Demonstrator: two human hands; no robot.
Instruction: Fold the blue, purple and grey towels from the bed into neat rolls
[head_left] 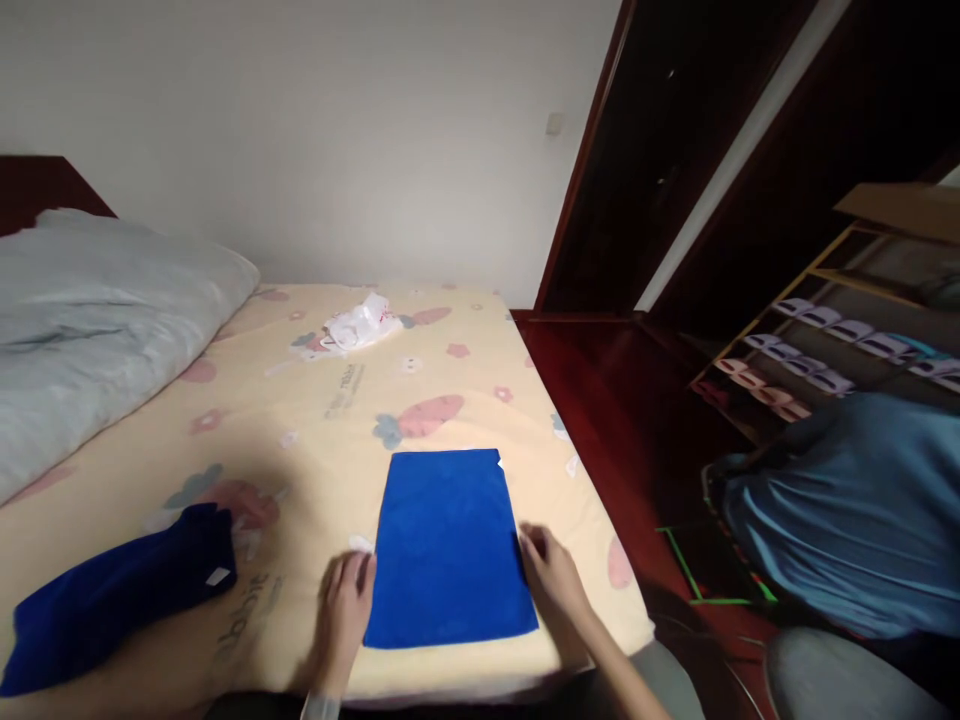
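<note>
A blue cloth (450, 550) lies flat on the bed in front of me as a neat rectangle, with a small white tag at its far right corner. Resting on the sheet, my left hand (347, 607) has its fingertips against the cloth's left edge and is open. On the opposite side my right hand (553, 573) touches the right edge, its fingers slightly bent and open. A second, darker-looking blue cloth (127, 595) with a white label lies loosely crumpled to the left, apart from both hands.
The bed (420, 365) has a cream patterned sheet. A white plastic bag (362, 323) lies near the wall, and a grey quilt (112, 320) is heaped at left. Beyond the bed's right edge are a shoe rack (817, 340) and a chair-like shape draped in blue fabric (847, 520).
</note>
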